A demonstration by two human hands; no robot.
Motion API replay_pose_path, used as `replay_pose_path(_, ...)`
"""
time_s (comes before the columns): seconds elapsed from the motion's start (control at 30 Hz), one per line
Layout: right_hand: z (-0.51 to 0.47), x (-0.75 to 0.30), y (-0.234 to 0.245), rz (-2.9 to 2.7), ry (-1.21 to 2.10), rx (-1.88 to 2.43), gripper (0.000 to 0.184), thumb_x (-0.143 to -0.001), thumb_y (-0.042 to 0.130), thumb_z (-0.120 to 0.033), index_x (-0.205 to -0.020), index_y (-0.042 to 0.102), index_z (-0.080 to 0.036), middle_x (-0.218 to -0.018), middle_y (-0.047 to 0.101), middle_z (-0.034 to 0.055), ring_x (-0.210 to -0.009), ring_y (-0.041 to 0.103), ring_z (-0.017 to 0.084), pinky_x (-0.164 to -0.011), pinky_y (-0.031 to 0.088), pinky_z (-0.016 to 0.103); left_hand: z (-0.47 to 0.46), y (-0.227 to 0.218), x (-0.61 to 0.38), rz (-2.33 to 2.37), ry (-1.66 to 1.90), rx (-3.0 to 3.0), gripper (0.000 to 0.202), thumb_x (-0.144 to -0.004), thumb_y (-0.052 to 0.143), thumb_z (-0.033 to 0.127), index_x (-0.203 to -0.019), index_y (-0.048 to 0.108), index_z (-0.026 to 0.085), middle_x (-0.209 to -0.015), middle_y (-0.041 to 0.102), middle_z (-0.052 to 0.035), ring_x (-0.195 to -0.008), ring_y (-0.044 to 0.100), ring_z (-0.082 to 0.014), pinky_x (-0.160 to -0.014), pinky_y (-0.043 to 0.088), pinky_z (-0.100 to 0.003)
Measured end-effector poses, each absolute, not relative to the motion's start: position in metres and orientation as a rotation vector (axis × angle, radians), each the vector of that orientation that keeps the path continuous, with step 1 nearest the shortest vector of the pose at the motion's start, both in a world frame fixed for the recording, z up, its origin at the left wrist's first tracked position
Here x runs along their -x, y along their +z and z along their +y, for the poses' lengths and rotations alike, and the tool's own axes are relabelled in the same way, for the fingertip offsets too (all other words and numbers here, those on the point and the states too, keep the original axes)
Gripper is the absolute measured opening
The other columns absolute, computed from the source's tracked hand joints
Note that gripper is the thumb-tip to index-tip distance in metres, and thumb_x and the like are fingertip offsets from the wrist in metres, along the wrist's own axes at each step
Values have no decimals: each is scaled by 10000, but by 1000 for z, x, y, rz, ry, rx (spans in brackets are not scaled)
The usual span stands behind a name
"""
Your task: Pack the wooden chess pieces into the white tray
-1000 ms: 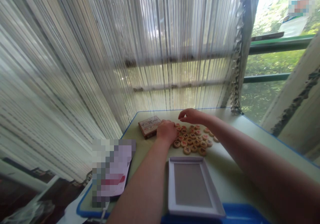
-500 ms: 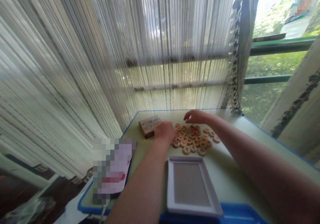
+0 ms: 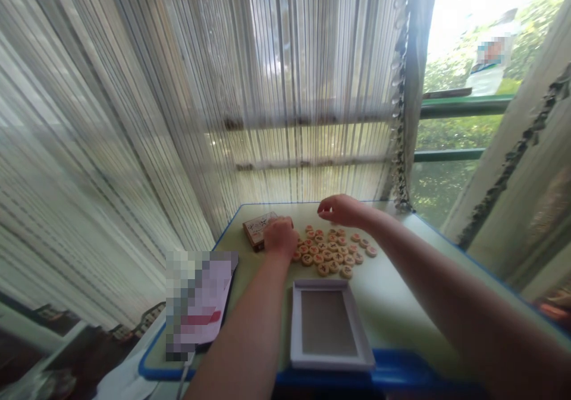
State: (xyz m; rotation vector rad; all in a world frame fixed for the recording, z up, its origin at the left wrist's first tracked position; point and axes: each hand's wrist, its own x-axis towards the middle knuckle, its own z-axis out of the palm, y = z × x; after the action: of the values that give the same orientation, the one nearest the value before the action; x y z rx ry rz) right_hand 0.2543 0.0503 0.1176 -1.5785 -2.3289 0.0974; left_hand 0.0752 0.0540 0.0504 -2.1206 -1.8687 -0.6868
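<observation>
Round wooden Chinese chess pieces (image 3: 332, 246), marked with red or dark characters, lie loosely grouped on the table. At the group's left side my left hand (image 3: 281, 236) is closed, fingers curled under and mostly hidden; I cannot make out whether it holds a piece. It overlaps the right part of a small printed box (image 3: 259, 227) in view. My right hand (image 3: 341, 209) is just beyond the far edge of the pieces, fingers bent with a gap from the thumb and nothing visible in them. A shallow white box tray (image 3: 328, 361) rests nearer me.
A phone-like device (image 3: 209, 299), partly blurred out, lies on the table's left side with a white cable (image 3: 184, 376). The pale table (image 3: 401, 305) has a blue edge. Sheer striped curtains (image 3: 312, 90) hang behind it, beside a green window rail (image 3: 464, 107).
The view has shifted, so most table items appear a little further left. Both hands stay close to the same places beside the pieces, with similar finger poses.
</observation>
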Motion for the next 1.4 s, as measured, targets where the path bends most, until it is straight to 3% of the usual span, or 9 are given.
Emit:
replay_pose_path(0.07,28,-250,111,-2438,72,1588,247,-769,519,-286,-954,679,-253,-873,690,19,-680,595,141,-585,409,240,56,48,-74,-1795,-683,2191,189,-730,494,150,-791,673,153,-843,659,-92,-897,567,-235,-759,446,-322)
replay_pose_path(0.27,-7,-279,69,-2259,-208,1687,272,-812,438,-274,-934,679,-242,-912,679,49,-838,591,184,-693,406,265,58,41,-70,-1709,-789,2219,237,-726,450,70,-756,662,173,-836,653,-70,-886,550,-225,-759,435,-320)
replay_pose_path(0.4,3,-315,50,-2081,-31,1970,287,-811,445,-334,-892,693,-215,-813,687,65,-720,596,174,-602,386,244,58,38,-67,-1687,-883,2190,248,-697,453,48,-722,662,180,-823,652,-60,-897,541,-228,-770,436,-320)
replay_pose_path(0.6,20,-339,43,-1879,139,2033,294,-775,481,-343,-952,679,-215,-806,691,52,-716,600,163,-589,387,228,60,36,-71,-1710,-983,2240,249,-675,454,63,-715,673,175,-814,655,-63,-896,546,-220,-814,441,-313)
replay_pose_path(0.73,22,-339,41,-1777,201,2133,327,-756,505,-417,-897,694,-190,-856,692,81,-759,607,187,-603,401,237,60,37,-74,-1659,-988,2319,248,-668,451,69,-707,672,173,-819,662,-61,-892,555,-215,-842,438,-312)
replay_pose_path(0.87,22,-337,41,-1770,344,2162,403,-739,509,-529,-857,692,-190,-767,693,71,-690,608,186,-558,395,245,61,37,-72,-1780,-1072,2242,300,-640,433,28,-771,666,163,-826,668,-68,-892,579,-209,-824,448,-311)
replay_pose_path(1.0,21,-334,40,-1787,275,2156,433,-745,482,-572,-878,681,-211,-788,695,63,-751,616,197,-578,398,249,66,34,-72,-1943,-1323,2233,417,-599,399,-31,-876,640,168,-834,685,-30,-805,622,-140,-773,472,-253)
replay_pose_path(1.27,19,-332,41,-1764,201,2227,403,-758,478,-542,-779,694,-203,-800,691,88,-753,628,222,-576,415,275,79,22,-73,-2056,-1580,2422,342,-592,397,1,-755,653,160,-739,698,-11,-726,648,-112,-709,510,-220)
replay_pose_path(1.4,18,-329,41,-1821,207,2178,422,-761,476,-548,-859,688,-197,-804,692,87,-778,626,222,-601,424,270,78,24,-74,-2126,-1722,2407,378,-590,358,1,-784,646,150,-763,700,-20,-730,652,-108,-680,517,-213)
